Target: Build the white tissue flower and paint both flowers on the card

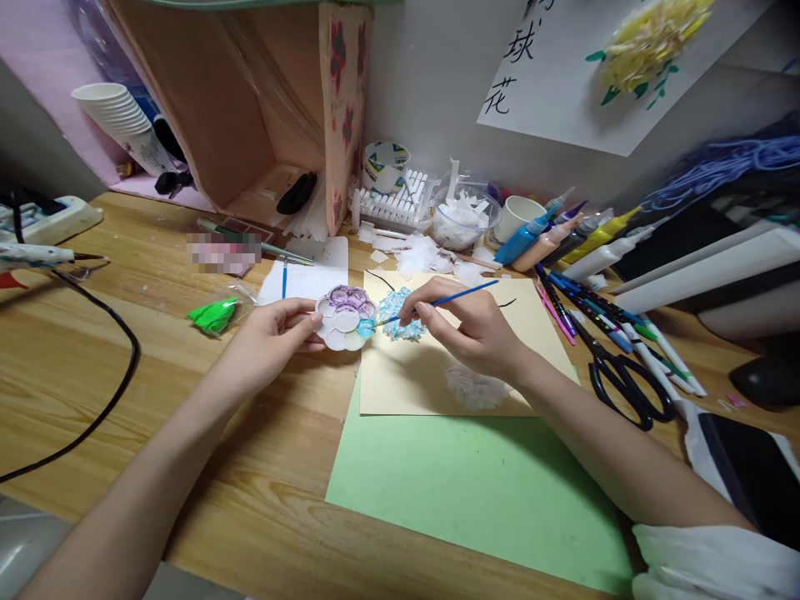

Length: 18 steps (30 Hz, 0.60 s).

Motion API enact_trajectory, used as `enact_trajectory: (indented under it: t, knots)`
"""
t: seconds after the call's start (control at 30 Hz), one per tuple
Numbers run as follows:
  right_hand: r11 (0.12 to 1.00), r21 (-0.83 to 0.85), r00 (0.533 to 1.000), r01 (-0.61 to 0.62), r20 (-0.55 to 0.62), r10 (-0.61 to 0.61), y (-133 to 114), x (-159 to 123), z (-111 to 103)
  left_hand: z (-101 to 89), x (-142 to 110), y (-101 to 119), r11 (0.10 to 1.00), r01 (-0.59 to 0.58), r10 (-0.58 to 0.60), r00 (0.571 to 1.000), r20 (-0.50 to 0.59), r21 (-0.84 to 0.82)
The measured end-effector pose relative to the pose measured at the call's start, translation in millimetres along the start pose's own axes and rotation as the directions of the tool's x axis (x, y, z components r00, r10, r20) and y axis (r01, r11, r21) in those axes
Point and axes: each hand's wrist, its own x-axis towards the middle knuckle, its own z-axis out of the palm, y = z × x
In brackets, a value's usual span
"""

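Between thumb and fingers, my left hand (281, 329) grips a white flower-shaped paint palette (334, 333) by its left rim. Purple paint fills its upper wells, and blue shows in a well on the right. My right hand (466, 325) is closed around a thin blue paintbrush (462, 293), whose tip meets or hovers at the blue well; contact is hard to tell. Behind the fingers, a blue-and-white ruffled paper flower (400, 317) sits on a cream sheet (406, 387). A white ruffled flower (475, 387) lies partly under my right wrist.
A green sheet (475, 492) lies beneath the cream one. Black scissors (625, 379) and several pens (631, 329) rest at right. Behind stand paint bottles (531, 237), a paper cup (518, 218) and a bowl of paper scraps (463, 218). A black cable (128, 367) curves across the left.
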Motion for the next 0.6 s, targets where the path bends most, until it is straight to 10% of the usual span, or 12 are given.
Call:
enact_trajectory:
  t: [0.6]
  knots:
    - [0.985, 0.146, 0.993, -0.096, -0.058, 0.106, -2.4, -1.9, -0.3, 0.0, 0.0, 0.1, 1.0, 0.0, 0.0, 1.0, 0.0, 0.007]
